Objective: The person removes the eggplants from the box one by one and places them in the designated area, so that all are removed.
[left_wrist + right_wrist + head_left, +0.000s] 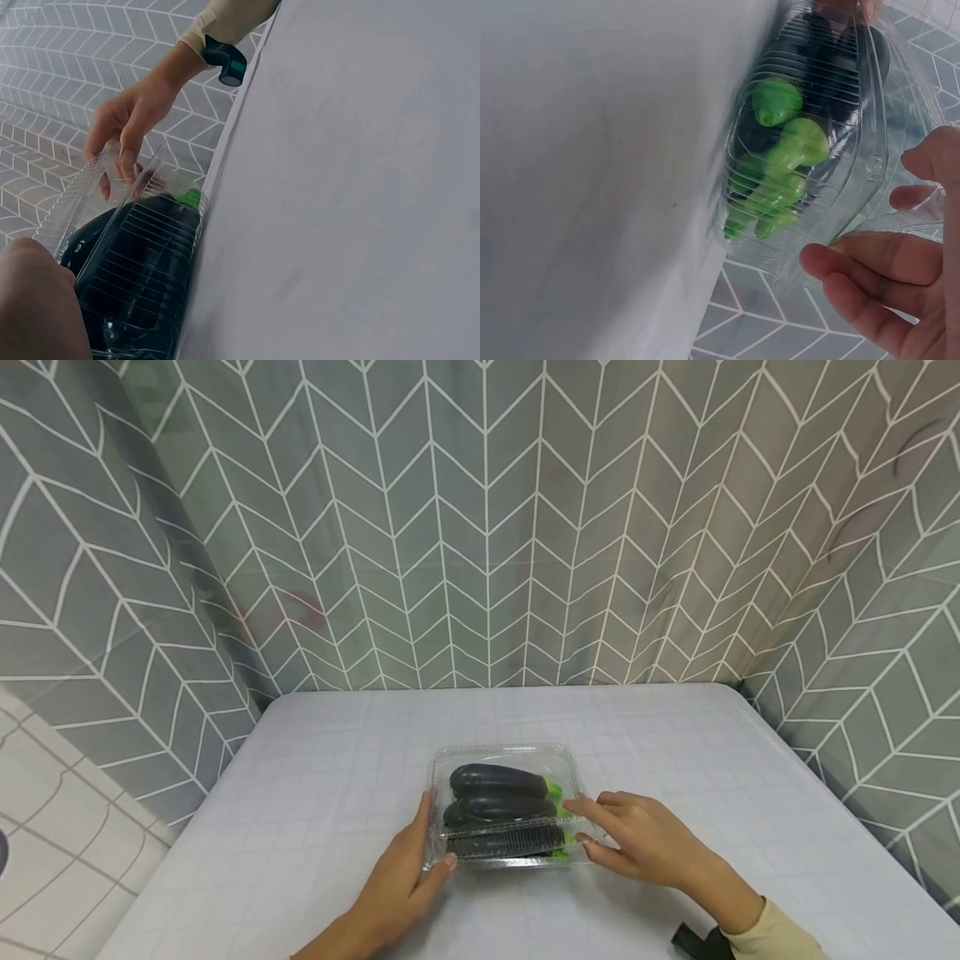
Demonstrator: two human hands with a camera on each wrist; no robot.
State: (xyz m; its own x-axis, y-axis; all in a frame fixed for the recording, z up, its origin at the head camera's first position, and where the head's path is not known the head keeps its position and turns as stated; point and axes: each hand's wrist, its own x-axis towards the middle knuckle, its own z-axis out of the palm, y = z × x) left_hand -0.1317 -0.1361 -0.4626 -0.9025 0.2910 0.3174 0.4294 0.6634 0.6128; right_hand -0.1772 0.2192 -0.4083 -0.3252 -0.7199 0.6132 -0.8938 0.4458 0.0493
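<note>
Fingers (597,813) on container (465,755), white tabletop (337,768), chevron curtain (487,527)

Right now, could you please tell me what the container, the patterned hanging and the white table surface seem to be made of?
Container: thin, clear, glossy plastic, by its highlights and the eggplants showing through. Patterned hanging: fairly matte, probably fabric or plastic sheeting, given its soft folds. White table surface: matte, perhaps cloth; faint grid-like lines show, but its material is unclear.
</note>
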